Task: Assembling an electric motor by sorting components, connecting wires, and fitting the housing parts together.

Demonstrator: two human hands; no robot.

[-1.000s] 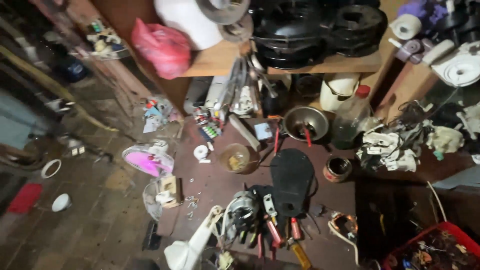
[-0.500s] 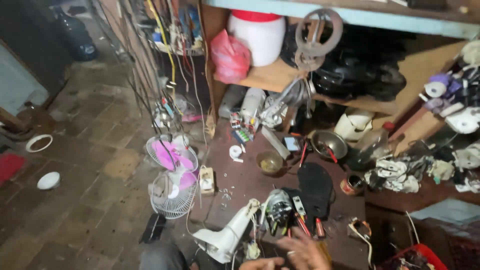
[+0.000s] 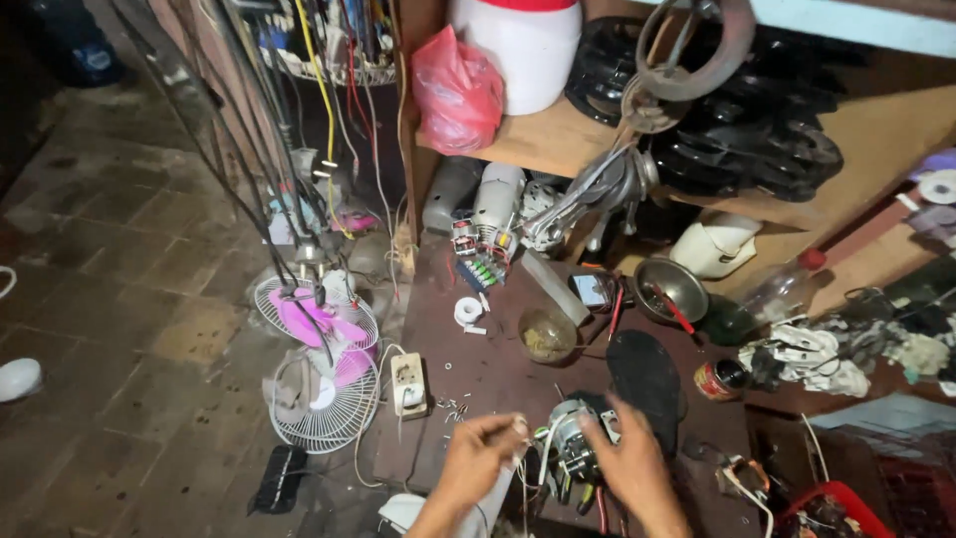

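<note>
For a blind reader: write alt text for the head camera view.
Two hands, the left hand and right hand, work on a small electric motor on a cluttered brown floor mat. Nearby lie a pink fan, a wire fan guard, a metal bowl and a red bag on a wooden shelf.

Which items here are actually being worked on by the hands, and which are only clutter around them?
In hand:
- small motor, under right hand
- white wires, at left hand

Lying about:
- pink fan
- wire fan guard
- red bag
- metal bowl
- socket block
</note>
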